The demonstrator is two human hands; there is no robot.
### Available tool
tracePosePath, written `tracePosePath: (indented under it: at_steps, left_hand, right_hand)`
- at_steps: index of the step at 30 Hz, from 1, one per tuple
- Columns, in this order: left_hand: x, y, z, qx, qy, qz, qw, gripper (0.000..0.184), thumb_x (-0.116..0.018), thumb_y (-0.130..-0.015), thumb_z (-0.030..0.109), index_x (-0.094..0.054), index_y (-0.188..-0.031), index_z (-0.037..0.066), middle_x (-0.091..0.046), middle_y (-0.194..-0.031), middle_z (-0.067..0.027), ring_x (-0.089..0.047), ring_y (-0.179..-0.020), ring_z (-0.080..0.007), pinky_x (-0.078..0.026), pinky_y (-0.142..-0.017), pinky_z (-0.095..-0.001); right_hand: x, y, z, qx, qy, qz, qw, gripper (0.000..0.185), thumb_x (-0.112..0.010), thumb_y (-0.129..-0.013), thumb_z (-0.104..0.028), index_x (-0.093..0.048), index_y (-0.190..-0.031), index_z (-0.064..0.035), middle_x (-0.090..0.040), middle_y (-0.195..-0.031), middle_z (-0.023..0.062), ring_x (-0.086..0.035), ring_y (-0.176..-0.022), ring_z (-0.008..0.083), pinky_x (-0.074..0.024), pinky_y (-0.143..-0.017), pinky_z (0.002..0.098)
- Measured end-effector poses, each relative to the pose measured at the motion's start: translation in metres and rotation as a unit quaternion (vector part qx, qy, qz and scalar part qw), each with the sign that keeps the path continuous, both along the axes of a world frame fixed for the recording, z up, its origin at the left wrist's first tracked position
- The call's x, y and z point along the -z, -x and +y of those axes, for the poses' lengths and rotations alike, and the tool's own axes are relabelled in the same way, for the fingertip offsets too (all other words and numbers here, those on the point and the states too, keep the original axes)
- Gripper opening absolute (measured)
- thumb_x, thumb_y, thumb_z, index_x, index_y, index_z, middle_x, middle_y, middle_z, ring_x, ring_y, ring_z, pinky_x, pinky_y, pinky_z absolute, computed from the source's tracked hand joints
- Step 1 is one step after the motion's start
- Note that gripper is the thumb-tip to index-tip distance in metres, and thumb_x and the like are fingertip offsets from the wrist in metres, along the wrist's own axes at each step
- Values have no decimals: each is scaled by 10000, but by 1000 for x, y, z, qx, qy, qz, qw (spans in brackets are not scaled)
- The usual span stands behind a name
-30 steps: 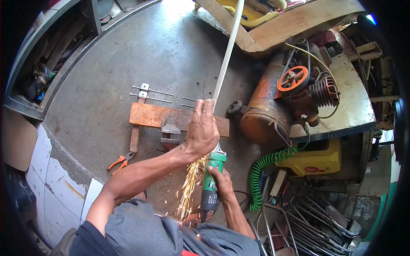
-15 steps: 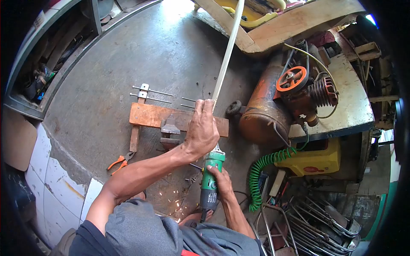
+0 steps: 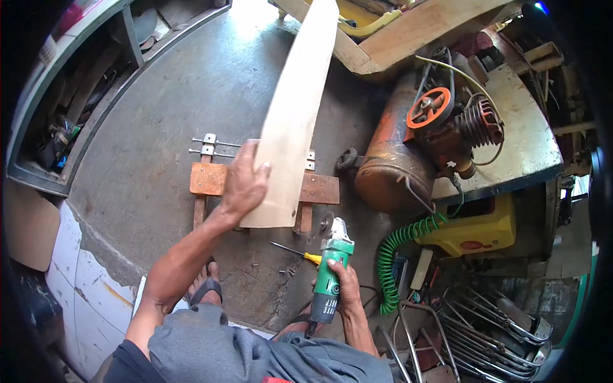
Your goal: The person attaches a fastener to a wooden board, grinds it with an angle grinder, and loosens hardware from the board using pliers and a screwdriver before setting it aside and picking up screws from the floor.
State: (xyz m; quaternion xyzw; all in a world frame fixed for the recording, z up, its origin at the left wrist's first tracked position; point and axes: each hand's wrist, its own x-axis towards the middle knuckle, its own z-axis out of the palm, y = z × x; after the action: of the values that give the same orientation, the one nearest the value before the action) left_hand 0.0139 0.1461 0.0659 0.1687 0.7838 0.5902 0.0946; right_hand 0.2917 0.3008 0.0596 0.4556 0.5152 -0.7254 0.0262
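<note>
A long pale wooden board [image 3: 290, 127] lies with its broad face up across the wooden clamp stand [image 3: 207, 179], reaching far toward the top of the view. My left hand [image 3: 244, 184] grips its left edge near the close end. In my right hand [image 3: 345, 281] is a green angle grinder [image 3: 329, 274], its disc [image 3: 327, 222] beyond the board's near right corner and apart from it. My fingers wrap around the grinder body. A screwdriver [image 3: 311, 257] with a yellow handle lies on the floor just left of the grinder.
To the right stands a rusty air compressor [image 3: 389, 169] with an orange wheel and a coiled green hose [image 3: 389, 268]. Folded metal chair frames [image 3: 491, 332] are stacked at lower right. Small screws [image 3: 287, 271] lie on the floor, and a shelf unit [image 3: 96, 83] runs along the left.
The board has turned from standing on edge to showing its broad face. My left hand shifted left with it. The grinder moved slightly right, away from the board, and the sparks are gone.
</note>
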Motion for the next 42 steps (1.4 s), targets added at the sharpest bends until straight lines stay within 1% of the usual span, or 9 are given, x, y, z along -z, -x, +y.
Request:
tracePosePath:
  at_steps: [6, 17, 31, 34, 37, 38, 40, 41, 42]
  left_hand:
    - [33, 27, -48, 12, -155, -95, 983, 383, -620, -965, 96, -536, -1310, -49, -650, -1212, -137, -613, -1129, -205, -472, -1002, -345]
    - [30, -13, -136, -2, -299, -236, 925, 308, -602, -966, 98, -557, -1245, -23, -658, -1164, -117, -632, -1065, -164, -487, -976, -320]
    - [74, 14, -141, -66, -220, -316, 920, 375, -599, -970, 67, -496, -1300, -79, -644, -1163, -161, -669, -1010, -213, -551, -930, -368]
    - [75, 6, -132, -32, -251, -280, 926, 440, -628, -936, 31, -469, -1338, -55, -620, -1225, -164, -641, -1096, -223, -522, -982, -378]
    - [68, 3, -115, -10, -266, -236, 935, 506, -632, -916, 2, -446, -1386, -26, -599, -1282, -165, -609, -1168, -233, -482, -1036, -385]
    - [64, 5, -110, -11, -264, -221, 939, 530, -625, -912, -9, -439, -1408, -12, -591, -1306, -165, -594, -1196, -238, -461, -1060, -386]
    - [73, 11, -98, -22, -242, -196, 950, 569, -639, -903, -2, -424, -1430, -16, -598, -1308, -167, -597, -1196, -236, -458, -1062, -387]
    - [77, 13, -94, -35, -219, -171, 960, 610, -653, -894, 5, -408, -1452, -19, -605, -1309, -169, -600, -1195, -235, -454, -1064, -387]
    - [76, 15, -90, -33, -220, -170, 960, 610, -653, -894, 5, -408, -1452, -19, -605, -1309, -169, -600, -1195, -235, -454, -1064, -387]
  right_hand:
    - [-11, -16, 5, 17, -6, 28, 999, 470, -665, -900, -398, -615, -1061, 41, -695, -753, 181, -712, -620, 245, -608, -572, 345]
    - [-15, -35, 13, 78, 14, 50, 996, 502, -621, -903, -435, -619, -1072, 38, -694, -739, 207, -705, -596, 273, -606, -559, 353]
    - [-18, -26, 5, 108, 104, 116, 982, 523, -604, -900, -448, -619, -1080, 43, -696, -738, 200, -704, -626, 275, -601, -598, 356]
    - [-30, -22, 7, 41, -27, 66, 997, 499, -651, -883, -398, -590, -1138, 27, -700, -802, 179, -699, -642, 239, -598, -624, 347]
    - [-31, -9, 13, -34, -277, -10, 960, 554, -748, -849, -288, -500, -1259, -9, -679, -1030, 188, -708, -843, 282, -572, -756, 401]
    - [-32, -9, 14, -33, -278, -10, 960, 554, -748, -849, -288, -500, -1259, -9, -679, -1030, 188, -708, -843, 282, -572, -756, 401]
    - [-56, 14, 6, -152, -449, -83, 877, 596, -759, -831, -288, -498, -1284, -1, -671, -1066, 195, -711, -888, 286, -567, -762, 404]
    - [-56, 17, 5, -178, -486, -59, 853, 681, -785, -800, -298, -477, -1316, 22, -663, -1120, 245, -699, -959, 378, -544, -846, 461]
    - [-60, 24, 3, -176, -488, -59, 853, 681, -785, -800, -298, -477, -1316, 22, -663, -1120, 245, -699, -959, 378, -544, -846, 461]
